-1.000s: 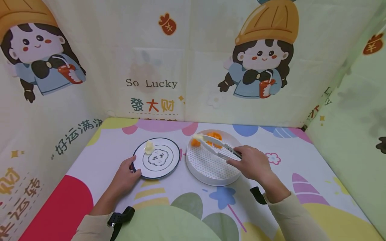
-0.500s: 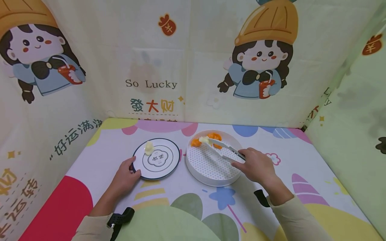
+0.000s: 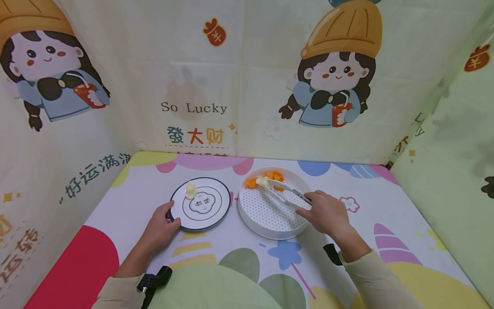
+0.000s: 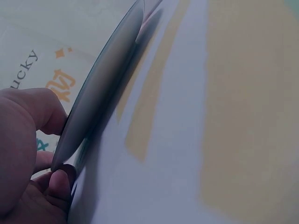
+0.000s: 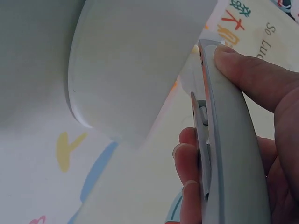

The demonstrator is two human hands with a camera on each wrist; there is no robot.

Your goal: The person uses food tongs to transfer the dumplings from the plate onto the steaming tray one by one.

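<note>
My left hand grips the near left rim of a white plate with a dark blue edge. In the left wrist view the plate shows edge-on between thumb and fingers. One pale, cream-coloured food piece lies on the plate. My right hand holds silver-and-white tongs over a round white perforated tray. At the tongs' tips sits another pale piece, among bright orange pieces at the tray's far side. Whether it touches the tray floor I cannot tell.
A patterned cloth covers the table. Printed fabric walls rise close behind and at both sides. A narrow strip of cloth separates the plate from the tray.
The tongs and the pale piece have moved slightly right and nearer, from above the tray's far left rim to among the orange pieces. My left hand and the plate stay put.
</note>
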